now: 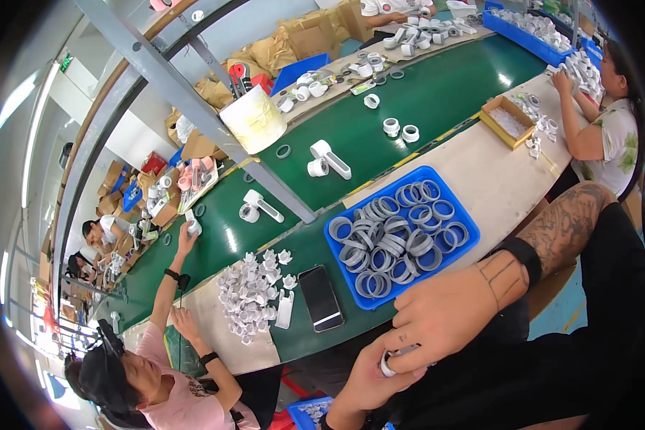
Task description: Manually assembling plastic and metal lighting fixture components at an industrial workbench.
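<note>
In front of my body both of my hands close around a small white ring-shaped part point(387, 364). My left hand point(369, 380) grips it from below, with thumb and fingers wrapped about it. My right hand point(444, 315) lies over the top, fingers bent and pressing at the ring; its far side is hidden by them. Just beyond my right hand a blue tray point(408, 180) holds many loose grey rings point(394, 244), some stacked, some lying flat. A dark phone point(321, 298) lies left of the tray.
A heap of small white plastic pieces point(247, 294) lies left of the phone. The green conveyor belt point(451, 93) carries white handled parts point(330, 159) and rings. A metal post point(193, 107) stands at the belt's edge. Co-workers sit at left and right; another blue bin point(301, 412) sits below.
</note>
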`<control>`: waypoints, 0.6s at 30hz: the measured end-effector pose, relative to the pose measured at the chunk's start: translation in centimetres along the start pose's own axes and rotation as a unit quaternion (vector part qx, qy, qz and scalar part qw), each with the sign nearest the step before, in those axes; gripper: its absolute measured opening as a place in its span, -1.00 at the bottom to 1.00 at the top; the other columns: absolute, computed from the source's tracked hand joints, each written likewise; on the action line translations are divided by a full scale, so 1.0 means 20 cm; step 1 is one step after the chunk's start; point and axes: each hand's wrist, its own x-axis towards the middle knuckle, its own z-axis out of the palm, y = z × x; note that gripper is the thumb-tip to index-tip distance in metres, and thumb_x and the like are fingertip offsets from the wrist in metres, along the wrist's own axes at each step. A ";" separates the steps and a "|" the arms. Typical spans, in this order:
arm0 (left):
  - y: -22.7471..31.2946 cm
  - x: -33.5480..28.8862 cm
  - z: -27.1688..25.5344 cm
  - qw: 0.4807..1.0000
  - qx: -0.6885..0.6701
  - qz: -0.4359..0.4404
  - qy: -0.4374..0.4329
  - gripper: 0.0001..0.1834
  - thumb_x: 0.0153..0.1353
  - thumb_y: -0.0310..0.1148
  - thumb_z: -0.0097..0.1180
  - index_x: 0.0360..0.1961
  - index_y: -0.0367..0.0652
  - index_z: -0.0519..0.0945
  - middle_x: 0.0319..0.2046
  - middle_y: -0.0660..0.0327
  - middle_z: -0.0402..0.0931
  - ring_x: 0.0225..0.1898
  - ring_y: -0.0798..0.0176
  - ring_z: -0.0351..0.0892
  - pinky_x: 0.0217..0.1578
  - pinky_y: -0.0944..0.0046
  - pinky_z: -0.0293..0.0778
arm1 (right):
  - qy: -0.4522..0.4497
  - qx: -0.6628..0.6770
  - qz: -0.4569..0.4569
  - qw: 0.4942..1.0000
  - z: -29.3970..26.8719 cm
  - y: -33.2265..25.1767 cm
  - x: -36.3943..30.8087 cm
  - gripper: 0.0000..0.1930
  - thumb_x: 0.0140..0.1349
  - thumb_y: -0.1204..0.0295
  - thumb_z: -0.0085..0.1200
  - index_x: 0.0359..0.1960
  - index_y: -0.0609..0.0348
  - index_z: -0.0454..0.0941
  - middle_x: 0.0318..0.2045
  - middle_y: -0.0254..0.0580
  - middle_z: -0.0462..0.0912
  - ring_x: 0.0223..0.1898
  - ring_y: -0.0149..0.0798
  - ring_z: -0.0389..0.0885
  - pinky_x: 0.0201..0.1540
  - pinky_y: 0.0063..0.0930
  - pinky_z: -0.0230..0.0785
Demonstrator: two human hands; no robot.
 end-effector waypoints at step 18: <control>0.08 -0.34 -0.85 0.906 0.036 0.181 0.382 -0.41 0.32 -0.11 0.58 0.22 -0.15 0.61 0.05 0.02 0.70 0.13 0.07 0.72 0.11 0.04 0.65 | -0.181 0.344 0.793 0.470 -0.05 -0.23 -1.64 -0.72 0.50 0.33 0.13 -0.07 0.23 0.85 -0.30 -0.24 0.91 -0.29 -0.22 0.91 -0.22 -0.42 0.78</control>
